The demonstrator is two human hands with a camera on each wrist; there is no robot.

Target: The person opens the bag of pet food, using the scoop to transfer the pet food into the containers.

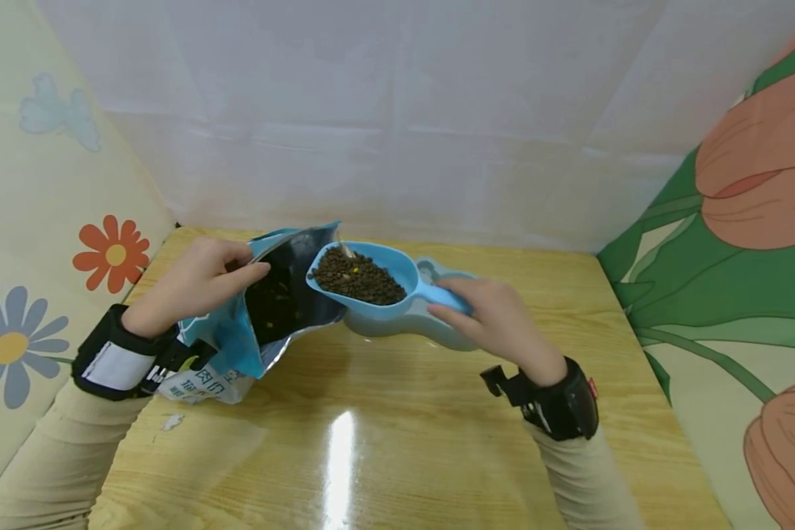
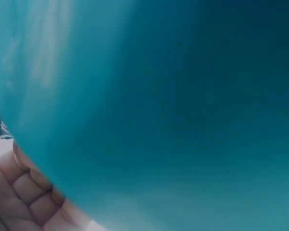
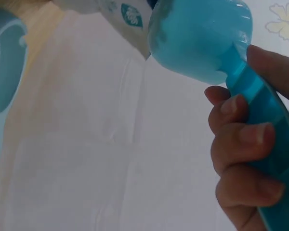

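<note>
Head view, with both wrist views. The left hand point(image 1: 195, 283) grips the upper edge of a teal foil bag point(image 1: 238, 331), fingers curled over the rim and holding the mouth open; the bag lies tilted on the left part of the wooden counter point(image 1: 384, 442), its dark, silver-lined interior facing right. In the left wrist view the bag's teal surface point(image 2: 183, 96) fills nearly the whole picture, and only curled fingers point(image 2: 24, 192) show at the lower left corner.

The right hand point(image 1: 497, 320) is wrapped around the handle of a light blue scoop point(image 1: 371, 276). The scoop is held level above the counter, just right of the bag's mouth, with its front lip touching or nearly touching the bag's edge; which of the two cannot be told. Its bowl is heaped with small dark brown pellets point(image 1: 358, 278). In the right wrist view the scoop's underside point(image 3: 202, 38) is seen from below, and the fingers point(image 3: 241, 139) curl round the handle with the thumb on the far side.

Directly beneath and behind the scoop a pale blue dish point(image 1: 411, 324) rests on the counter, near the centre; part of its rim point(image 3: 5, 72) appears at the left edge of the right wrist view. Both wrists carry black straps.
</note>
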